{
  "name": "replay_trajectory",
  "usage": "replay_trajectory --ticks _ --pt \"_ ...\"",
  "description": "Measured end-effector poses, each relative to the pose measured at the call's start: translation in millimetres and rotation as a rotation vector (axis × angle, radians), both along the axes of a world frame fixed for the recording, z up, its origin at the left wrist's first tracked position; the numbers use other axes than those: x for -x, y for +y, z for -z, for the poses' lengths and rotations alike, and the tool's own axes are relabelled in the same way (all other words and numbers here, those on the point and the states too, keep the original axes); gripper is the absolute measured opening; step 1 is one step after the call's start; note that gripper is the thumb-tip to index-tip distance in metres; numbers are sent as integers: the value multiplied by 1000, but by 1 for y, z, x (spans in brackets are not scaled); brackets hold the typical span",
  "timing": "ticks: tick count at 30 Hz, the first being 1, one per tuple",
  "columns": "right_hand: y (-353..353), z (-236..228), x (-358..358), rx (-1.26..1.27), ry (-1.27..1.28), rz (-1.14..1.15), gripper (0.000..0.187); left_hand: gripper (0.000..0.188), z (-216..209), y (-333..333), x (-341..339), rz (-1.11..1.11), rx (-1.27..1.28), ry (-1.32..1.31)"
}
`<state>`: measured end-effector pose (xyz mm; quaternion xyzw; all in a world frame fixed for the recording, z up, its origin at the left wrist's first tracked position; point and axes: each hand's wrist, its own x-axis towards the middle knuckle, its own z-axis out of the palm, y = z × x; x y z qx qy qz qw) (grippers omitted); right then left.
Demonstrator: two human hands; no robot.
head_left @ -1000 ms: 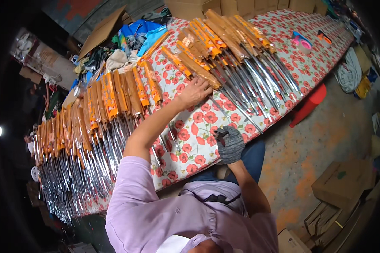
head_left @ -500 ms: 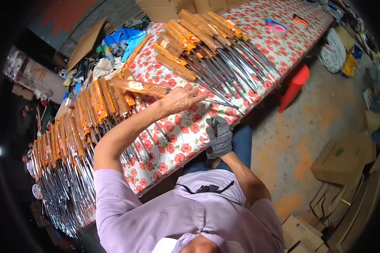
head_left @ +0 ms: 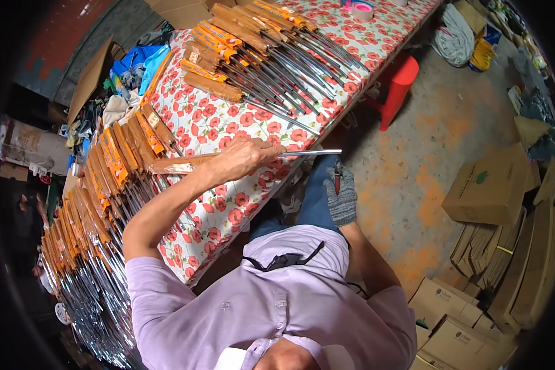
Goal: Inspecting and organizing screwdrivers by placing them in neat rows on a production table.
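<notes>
My bare left hand (head_left: pixel 245 159) is closed round a thin metal rod (head_left: pixel 317 152). Its bare shiny end points right, past the table's edge, while its brown wrapped end (head_left: pixel 177 165) lies left of my wrist. Lower right, my right hand (head_left: pixel 343 200), in a grey knitted glove, grips a small red-handled tool like pliers (head_left: pixel 337 179), its jaws just below the rod's tip and apart from it. Similar rods with brown and orange wrapped ends lie in a far bundle (head_left: pixel 271 61) and a long left row (head_left: pixel 98 203).
A red-flowered cloth covers the table (head_left: pixel 228 213). Beyond its right edge stands a red stool (head_left: pixel 398 86). Tape rolls (head_left: pixel 361 9) lie at the far end. Cardboard boxes (head_left: pixel 487 185) and flattened cartons fill the right side. Bags and cloths (head_left: pixel 129 80) are heaped at the far left.
My left hand has brought the rod nearer, and its bare end now reaches out past the table edge. My right hand has shifted right with the red-handled tool. The view has also shifted.
</notes>
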<state>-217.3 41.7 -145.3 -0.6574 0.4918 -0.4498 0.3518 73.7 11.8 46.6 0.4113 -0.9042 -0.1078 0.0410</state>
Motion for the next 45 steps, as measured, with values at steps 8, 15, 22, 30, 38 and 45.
replay_trajectory --ticks 8,15,22,30,38,45 --pt "-6 -24 -13 -90 -251 -38 45 37 6 5 1 30 76 136" --pt "-7 -31 -16 -121 -321 -71 50 21 13 6 2 -12 87 171" --pt "-6 -22 -12 -146 -283 -64 55 10 11 13 6 -51 68 132" --pt "-7 -25 -13 -149 -338 -91 57 11 13 13 4 -54 80 134" --pt "-11 -21 -23 -65 -420 -94 53 17 15 17 9 -185 -81 329" --pt "-12 -21 -23 -63 -500 -133 53 22 20 19 9 -319 -277 528"
